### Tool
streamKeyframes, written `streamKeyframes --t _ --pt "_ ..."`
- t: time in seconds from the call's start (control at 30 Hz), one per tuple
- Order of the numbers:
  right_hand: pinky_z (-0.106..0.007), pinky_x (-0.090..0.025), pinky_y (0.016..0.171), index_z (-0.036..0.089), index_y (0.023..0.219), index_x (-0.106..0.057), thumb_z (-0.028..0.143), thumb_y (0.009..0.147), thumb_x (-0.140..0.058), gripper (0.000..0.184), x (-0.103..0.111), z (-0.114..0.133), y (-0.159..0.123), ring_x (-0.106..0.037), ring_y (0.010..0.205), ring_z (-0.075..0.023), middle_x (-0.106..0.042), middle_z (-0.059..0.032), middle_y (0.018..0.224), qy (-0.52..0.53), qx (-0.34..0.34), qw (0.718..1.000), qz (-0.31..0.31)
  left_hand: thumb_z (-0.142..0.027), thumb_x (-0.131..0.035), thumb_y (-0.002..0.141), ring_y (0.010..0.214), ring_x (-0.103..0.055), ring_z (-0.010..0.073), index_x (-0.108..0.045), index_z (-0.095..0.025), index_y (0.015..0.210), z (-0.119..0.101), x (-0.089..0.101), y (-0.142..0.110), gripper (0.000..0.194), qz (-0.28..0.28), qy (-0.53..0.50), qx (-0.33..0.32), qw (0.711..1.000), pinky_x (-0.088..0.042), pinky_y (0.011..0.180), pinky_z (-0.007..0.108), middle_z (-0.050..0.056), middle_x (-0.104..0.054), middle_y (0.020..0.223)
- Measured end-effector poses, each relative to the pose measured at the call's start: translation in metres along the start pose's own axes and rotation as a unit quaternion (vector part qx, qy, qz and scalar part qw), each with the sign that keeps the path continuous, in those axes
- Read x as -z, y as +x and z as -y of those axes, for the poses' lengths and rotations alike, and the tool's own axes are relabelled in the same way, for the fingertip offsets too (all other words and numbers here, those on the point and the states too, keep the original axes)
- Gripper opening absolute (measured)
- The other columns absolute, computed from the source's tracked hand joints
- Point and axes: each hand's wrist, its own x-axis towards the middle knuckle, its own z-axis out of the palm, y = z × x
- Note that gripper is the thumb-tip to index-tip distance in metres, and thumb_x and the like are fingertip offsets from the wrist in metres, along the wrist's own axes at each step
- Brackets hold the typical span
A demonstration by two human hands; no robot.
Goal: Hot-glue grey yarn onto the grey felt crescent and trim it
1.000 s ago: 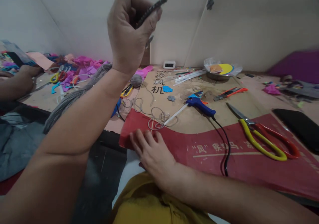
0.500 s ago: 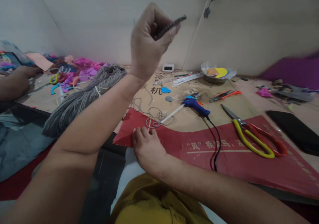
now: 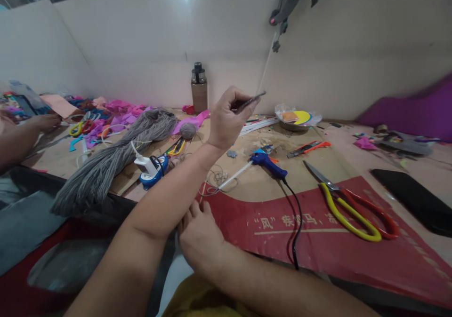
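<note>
My left hand [image 3: 228,119] is raised over the table, thumb and fingers pinching a thin dark grey strip [image 3: 251,101]. The strip's tip pokes out past the fingertips; the rest is hidden in the hand. At the table's front edge, my right hand [image 3: 200,234] has its fingers curled in, and what they hold, if anything, is hidden. Just beyond its fingertips lie loops of thin grey cord [image 3: 221,178] and a thin pale stick [image 3: 202,192]. A blue glue gun [image 3: 269,164] with a white glue stick rests on the cardboard further right.
Red-and-yellow-handled scissors [image 3: 353,213], a black phone [image 3: 411,199] and a utility knife [image 3: 307,148] lie to the right. A grey yarn hank [image 3: 106,166], a blue power socket [image 3: 155,178] and a bottle [image 3: 199,91] stand leftward. Another person's hand [image 3: 44,122] is at far left.
My left hand has come down and slightly right, still pinching the strip. My right hand has shifted a little toward me. The view has tilted up, showing the bottle; the socket is now uncovered.
</note>
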Motion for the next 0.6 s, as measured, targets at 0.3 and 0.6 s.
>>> streamKeyframes --t 0.3,0.6 --pt "-0.029 -0.052 0.081 0.025 0.104 -0.070 0.031 0.096 -0.051 0.021 0.094 -0.059 -0.044 -0.066 0.089 -0.0169 -0.073 -0.0020 0.102 0.238 -0.018 0.970 -0.052 -0.029 -0.074 0.081 0.074 -0.067 0.0113 -0.065 -0.023 0.082 0.019 0.034 -0.011 0.012 -0.033 0.033 -0.054 0.997 -0.054 0.068 0.025 -0.001 -0.070 0.079" --pt "-0.031 -0.044 0.069 0.015 0.095 -0.066 0.044 0.094 -0.053 0.032 0.105 -0.202 -0.053 -0.063 0.082 -0.0222 -0.069 -0.0106 0.091 0.014 -0.353 0.932 -0.084 -0.022 -0.077 0.076 0.067 -0.064 0.0110 -0.065 -0.023 0.078 0.027 0.046 -0.004 0.013 -0.066 0.094 -0.040 0.993 -0.052 0.062 0.023 -0.003 -0.068 0.073"
